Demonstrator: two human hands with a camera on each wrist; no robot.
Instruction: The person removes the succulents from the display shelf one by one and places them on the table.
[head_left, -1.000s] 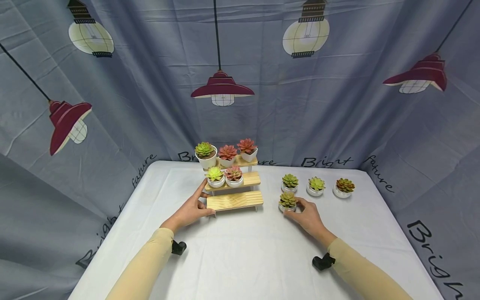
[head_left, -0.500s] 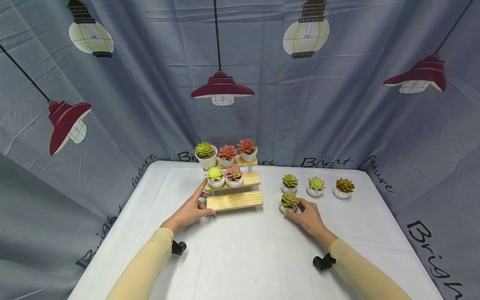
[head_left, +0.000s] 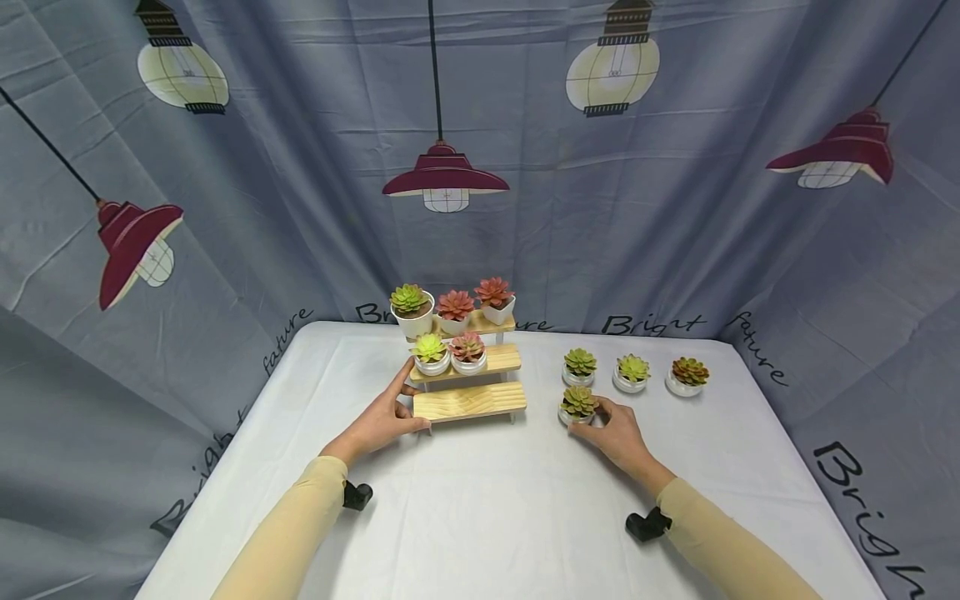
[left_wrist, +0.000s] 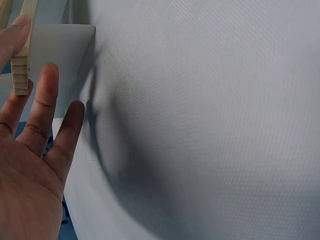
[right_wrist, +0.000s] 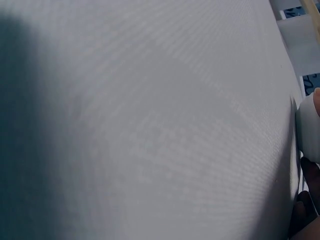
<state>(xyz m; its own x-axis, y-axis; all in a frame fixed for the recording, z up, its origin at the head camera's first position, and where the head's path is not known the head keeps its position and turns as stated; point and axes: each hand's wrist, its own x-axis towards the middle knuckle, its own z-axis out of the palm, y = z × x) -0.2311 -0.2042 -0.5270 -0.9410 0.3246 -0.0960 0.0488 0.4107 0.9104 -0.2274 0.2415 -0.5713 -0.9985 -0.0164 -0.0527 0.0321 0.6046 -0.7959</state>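
Observation:
My left hand [head_left: 378, 421] is at the left side of a three-tier wooden display stand [head_left: 470, 402], thumb at the bottom shelf's front corner and index finger by the middle shelf. In the left wrist view its thumb and a finger lie on either side of a wooden plank [left_wrist: 21, 65], while other fingers stretch out. My right hand [head_left: 618, 433] pinches the white pot of a green succulent [head_left: 578, 402], upright at the table surface. The right wrist view shows only part of that white pot [right_wrist: 309, 127] and some fingertips.
The stand's top shelf bears a green succulent [head_left: 408, 302] and two red ones; its middle shelf bears a yellow-green [head_left: 430, 350] and a pink one [head_left: 468, 348]. Beyond my right hand stand three more succulents [head_left: 580, 365] on the white table [head_left: 487, 517]. A grey curtain [head_left: 315, 167] encloses the table.
The succulent in my right hand has shifted very slightly to the right since one second ago. My left hand and the stand have kept their places.

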